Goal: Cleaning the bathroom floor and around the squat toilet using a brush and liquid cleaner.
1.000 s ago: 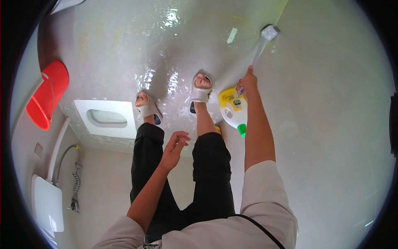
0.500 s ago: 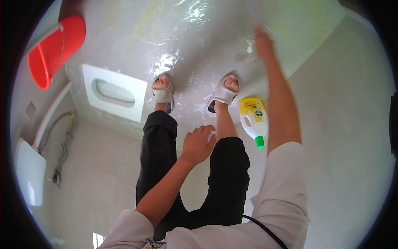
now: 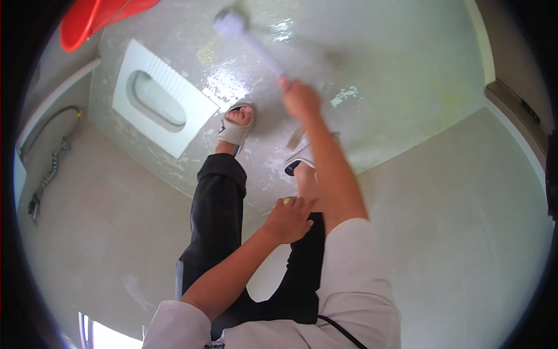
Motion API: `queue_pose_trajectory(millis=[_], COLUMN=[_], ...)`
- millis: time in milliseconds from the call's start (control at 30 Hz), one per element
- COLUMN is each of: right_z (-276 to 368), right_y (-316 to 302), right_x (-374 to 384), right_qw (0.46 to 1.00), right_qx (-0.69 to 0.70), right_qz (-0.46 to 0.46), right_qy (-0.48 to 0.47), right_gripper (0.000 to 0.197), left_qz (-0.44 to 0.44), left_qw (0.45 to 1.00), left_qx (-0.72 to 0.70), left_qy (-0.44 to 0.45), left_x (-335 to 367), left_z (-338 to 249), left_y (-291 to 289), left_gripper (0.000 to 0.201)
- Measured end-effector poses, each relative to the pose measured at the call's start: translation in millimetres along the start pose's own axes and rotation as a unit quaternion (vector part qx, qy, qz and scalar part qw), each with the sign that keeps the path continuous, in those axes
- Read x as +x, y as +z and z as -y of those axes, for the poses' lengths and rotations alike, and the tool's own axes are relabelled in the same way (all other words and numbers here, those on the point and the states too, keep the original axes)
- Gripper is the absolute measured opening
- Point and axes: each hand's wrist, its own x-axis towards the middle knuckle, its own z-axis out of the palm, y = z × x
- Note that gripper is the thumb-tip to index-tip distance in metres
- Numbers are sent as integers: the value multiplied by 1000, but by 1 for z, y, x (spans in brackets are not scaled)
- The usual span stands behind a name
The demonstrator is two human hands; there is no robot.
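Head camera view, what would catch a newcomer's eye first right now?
Probably the bright red bucket, cut off by the frame at the upper left, with the white squat toilet set in the wet floor below it. Next might come the pale, long-handled scrub brush at the top, left of centre, its head blurred and its handle gripped in the right hand.

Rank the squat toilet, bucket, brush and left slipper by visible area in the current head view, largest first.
1. Squat toilet
2. Bucket, partly cut off by the picture's edge
3. Brush and left slipper, unranked: the brush is longer but thin and blurred, so their areas look too close.
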Motion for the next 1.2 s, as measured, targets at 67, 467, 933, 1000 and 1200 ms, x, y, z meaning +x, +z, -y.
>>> queue_pose_trajectory(millis=[67,467,933,1000,1200], right_z=[-12,-69,-212,-178,-245], right_y=[-43,41,89,71,-111], right_x=[43,-70,-166,-141,3], right_qw=[997,974,977,964,977], right_qx=[35,136,148,157,108], right_qz=[-68,-58,-9,-106,-134], right_qy=[20,171,151,185,127], right_gripper=[67,85,66,60,72], left_qz=[-2,193,168,199,172], left_qw=[1000,981,981,975,981], left_qx=[-13,24,95,101,78], left_qy=[22,-25,34,8,37], left_x=[-5,-26,-6,1,21], left_z=[-5,16,7,0,-36], left_y=[-10,14,12,12,3], left_gripper=[59,61,57,58,56])
